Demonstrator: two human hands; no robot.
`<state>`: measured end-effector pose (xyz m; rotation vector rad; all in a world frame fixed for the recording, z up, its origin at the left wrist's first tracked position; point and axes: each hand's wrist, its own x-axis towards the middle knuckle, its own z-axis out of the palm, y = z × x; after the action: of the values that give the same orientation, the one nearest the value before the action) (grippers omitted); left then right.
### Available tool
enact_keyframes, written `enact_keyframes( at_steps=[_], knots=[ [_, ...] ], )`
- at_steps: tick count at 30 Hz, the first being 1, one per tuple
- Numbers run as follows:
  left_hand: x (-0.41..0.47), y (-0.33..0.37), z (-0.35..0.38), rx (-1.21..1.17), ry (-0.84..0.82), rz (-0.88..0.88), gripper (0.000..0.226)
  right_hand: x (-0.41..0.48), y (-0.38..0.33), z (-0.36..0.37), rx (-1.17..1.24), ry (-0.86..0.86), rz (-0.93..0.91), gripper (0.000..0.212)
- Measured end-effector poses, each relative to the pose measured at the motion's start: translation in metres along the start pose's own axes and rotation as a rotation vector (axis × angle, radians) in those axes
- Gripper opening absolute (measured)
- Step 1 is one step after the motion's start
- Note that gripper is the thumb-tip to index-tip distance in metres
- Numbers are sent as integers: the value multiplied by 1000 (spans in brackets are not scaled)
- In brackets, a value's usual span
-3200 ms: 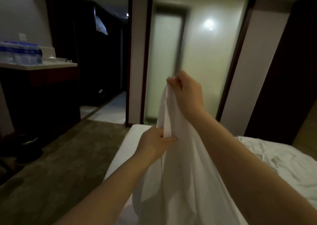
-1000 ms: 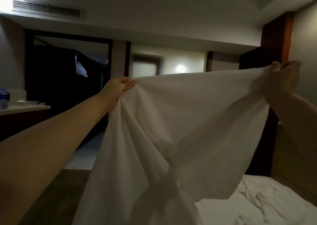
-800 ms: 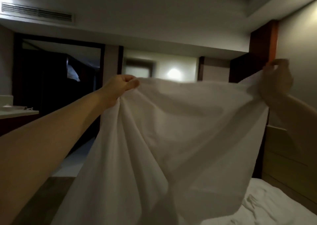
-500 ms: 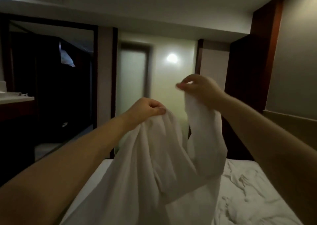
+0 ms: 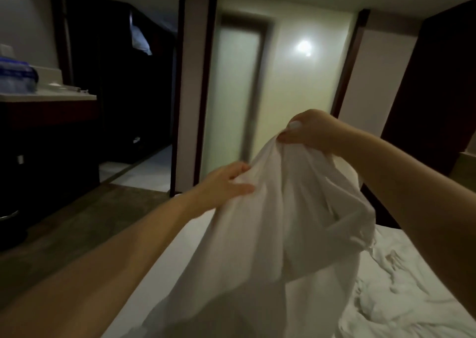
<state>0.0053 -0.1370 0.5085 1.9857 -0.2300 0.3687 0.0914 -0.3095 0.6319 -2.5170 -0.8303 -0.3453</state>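
The white sheet [image 5: 283,221], stretched wide a second ago, is now gathered above the bed [image 5: 412,299], pinched at 12 o'clock by the right hand [image 5: 309,131] and only touched at 10 o'clock by the straight-fingered left hand [image 5: 226,180], so regripping is judged underway.

Single view, head-worn, wide-angle. Faces forward and somewhat down, along both forearms, which enter from the lower corners. Left hand [image 5: 224,183] and right hand [image 5: 309,131] are close to the lens, mid-frame; the sheet [image 5: 283,221] fills the lower centre. Bed [image 5: 412,299] is just below the camera. Counter [image 5: 49,96] and doorway [image 5: 134,79] are farther off, to the left.
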Motion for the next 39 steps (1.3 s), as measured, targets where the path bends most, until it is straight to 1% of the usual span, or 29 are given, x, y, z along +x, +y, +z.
enact_keyframes(
  at_steps=[1,3,6,9,11,13,15,17,19,20,22,24,25,27,28,29,31,32,34,35,36,39],
  knots=[
    [-4,-14,2,5,-12,-51,25,7,4,2,39,31,25,37],
    [-5,-34,4,-6,33,-86,35,16,6,7,96,86,44,30],
    [4,-44,5,-42,86,-46,42,23,6,17,94,165,-2,23],
    [11,-50,6,-28,70,-11,46,23,12,27,59,186,-52,19],
    [10,-49,6,20,52,32,43,20,20,33,72,190,-73,13],
    [9,-50,9,147,95,91,37,15,28,40,93,210,-81,10],
    [3,-50,17,354,224,239,35,9,35,51,79,242,-90,9],
    [-11,-50,35,506,320,405,31,1,41,63,78,298,-88,7],
    [-28,-47,59,554,314,499,26,-7,45,75,113,372,-84,4],
    [-36,-46,69,501,289,483,24,-12,47,80,128,397,-80,4],
    [-46,-48,80,358,270,396,29,-22,51,88,144,417,-63,7],
    [-52,-58,90,404,225,431,35,-32,57,92,144,412,-48,11],
    [-55,-64,94,456,211,443,33,-37,60,93,143,410,-43,11],
    [-62,-71,100,459,166,415,32,-46,66,92,155,428,-30,11],
    [-66,-70,101,371,124,374,30,-50,69,92,169,446,-21,11],
    [-69,-72,101,248,149,295,29,-53,72,91,181,462,-9,11],
    [-75,-80,105,94,174,113,33,-58,77,89,196,481,23,11],
    [-79,-83,106,108,160,80,36,-60,80,88,193,482,36,12],
    [-85,-93,110,262,125,77,55,-64,87,87,174,479,57,15],
    [-88,-97,111,316,94,57,61,-65,91,86,168,480,74,17],
    [-89,-99,111,342,61,2,58,-65,96,84,170,486,102,19],
    [-89,-109,119,343,-34,-172,35,-63,113,68,200,538,248,22]
  ],
)
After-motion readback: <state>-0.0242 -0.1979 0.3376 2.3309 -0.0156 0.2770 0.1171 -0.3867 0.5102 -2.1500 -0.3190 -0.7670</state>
